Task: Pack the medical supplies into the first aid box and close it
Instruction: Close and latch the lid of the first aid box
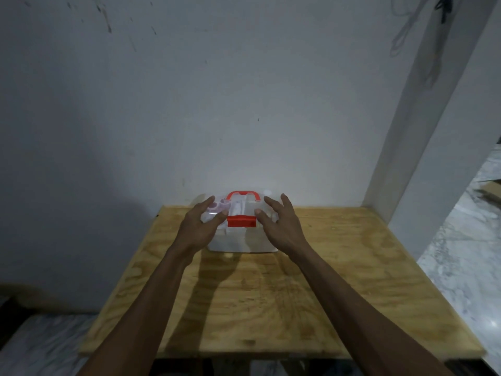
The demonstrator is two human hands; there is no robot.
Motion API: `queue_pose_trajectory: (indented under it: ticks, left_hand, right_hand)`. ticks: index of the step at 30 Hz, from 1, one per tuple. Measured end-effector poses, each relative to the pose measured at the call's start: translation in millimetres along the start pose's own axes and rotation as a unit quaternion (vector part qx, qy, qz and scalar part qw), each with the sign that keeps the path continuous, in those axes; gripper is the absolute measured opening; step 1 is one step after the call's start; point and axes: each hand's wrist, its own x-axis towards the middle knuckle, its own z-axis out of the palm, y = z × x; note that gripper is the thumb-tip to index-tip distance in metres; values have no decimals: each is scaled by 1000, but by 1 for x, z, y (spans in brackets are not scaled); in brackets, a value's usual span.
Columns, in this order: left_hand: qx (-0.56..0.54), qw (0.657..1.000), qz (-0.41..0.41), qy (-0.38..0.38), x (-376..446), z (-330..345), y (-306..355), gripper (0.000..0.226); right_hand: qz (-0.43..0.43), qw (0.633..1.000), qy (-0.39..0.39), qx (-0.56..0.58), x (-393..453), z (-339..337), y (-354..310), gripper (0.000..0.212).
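I watch both hands flank the clear first aid box (242, 234) at the far edge of the plywood worktop (339, 280): left hand (199, 226) and right hand (282, 226), fingers spread, gripping nothing, beside its lid and red latch (241, 221).

Dim, soft-focus, wide-angle warp at edges

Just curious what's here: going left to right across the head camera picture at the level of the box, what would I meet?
Left hand → red latch on the first aid box → right hand → bare wooden table.
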Motion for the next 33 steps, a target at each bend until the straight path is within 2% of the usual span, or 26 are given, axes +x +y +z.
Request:
queue_pose_trajectory:
  ticks: [2,6,11,14,24,29,33]
  left_hand:
    - [2,1000,2,-18,-1,-3,-3,68]
    - [46,998,19,-45,-7,-2,-8,90]
    - [104,991,72,36,-14,11,-8,81]
    - [109,989,89,35,-15,15,-11,87]
    - [97,989,105,47,-12,16,-16,84]
    - [85,990,95,53,-6,13,-19,89]
    - [81,991,94,53,5,14,-24,85]
  right_hand:
    - [-13,1000,-6,-9,-1,0,5,61]
    - [-37,997,-15,-60,-5,6,12,74]
    - [-54,996,4,-64,-8,13,16,81]
    - [-58,996,7,-64,-10,15,17,85]
    - [-63,995,19,-78,-10,18,20,83]
    - [-18,999,22,-23,-12,18,12,85]
    - [-22,1000,18,-5,-3,15,8,83]
